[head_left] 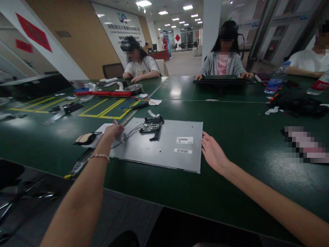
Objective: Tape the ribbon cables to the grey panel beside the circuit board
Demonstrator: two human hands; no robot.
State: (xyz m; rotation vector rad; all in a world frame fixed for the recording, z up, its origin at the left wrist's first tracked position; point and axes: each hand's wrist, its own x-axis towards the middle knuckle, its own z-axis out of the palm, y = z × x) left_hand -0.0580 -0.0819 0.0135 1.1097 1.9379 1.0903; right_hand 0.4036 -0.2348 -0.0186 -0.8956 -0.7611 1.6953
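Observation:
A grey metal panel (167, 151) lies flat on the green table (231, 171) in front of me, with a small circuit board (151, 126) and a bundle of thin wires (130, 133) on its far left part. My left hand (113, 132) rests at the panel's left edge, fingers curled at the wires; what it grips is not clear. My right hand (212, 151) hovers open beside the panel's right edge, fingers spread, holding nothing. Two white labels (184, 140) sit on the panel near that hand.
A white cloth and a dark object (87, 138) lie left of the panel. A screwdriver (77, 168) lies near the front edge. Red trays (102, 93), a metal bowl (133, 88), a black panel (221, 81) and water bottles (276, 80) are farther off. Three people sit across the table.

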